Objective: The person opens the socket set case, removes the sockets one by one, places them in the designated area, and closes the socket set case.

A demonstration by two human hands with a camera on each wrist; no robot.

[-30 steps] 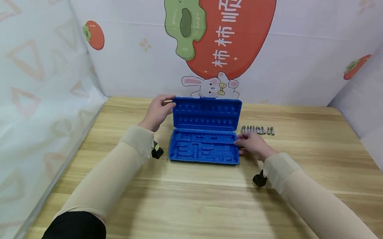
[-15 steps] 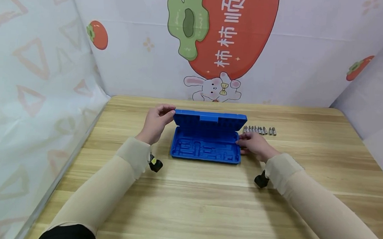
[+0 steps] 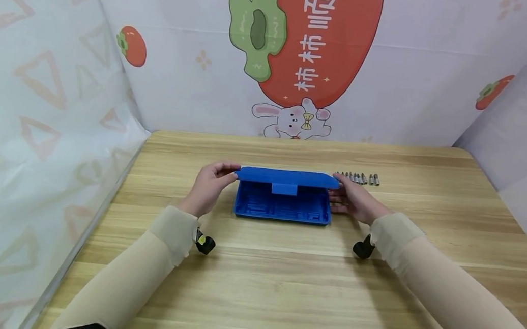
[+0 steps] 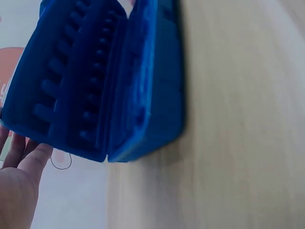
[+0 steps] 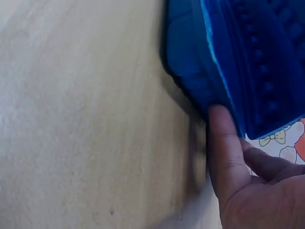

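A blue plastic tool case (image 3: 283,206) lies on the table with its lid (image 3: 285,177) partly lowered over the base. Moulded recesses show inside the lid in the left wrist view. My left hand (image 3: 207,188) pinches the lid's left end between thumb and fingers. At the right end, my right hand (image 3: 355,197) has its fingers extended along the case. One fingertip touches the side wall of the base (image 5: 190,62) in the right wrist view. Its thumb is by the lid's right corner; whether it touches cannot be told. The lid hides the rear of the base.
Several small metal screwdriver bits (image 3: 359,178) stand in a row behind my right hand, partly covered by it. The wooden table (image 3: 255,276) ends at a printed cloth backdrop (image 3: 177,87). Cloth (image 3: 38,169) also hangs along the left side.
The lid has swung down toward me from upright, with my left hand lowering along with it. My right hand has stayed at the right end, its thumb rising to the lid's corner.
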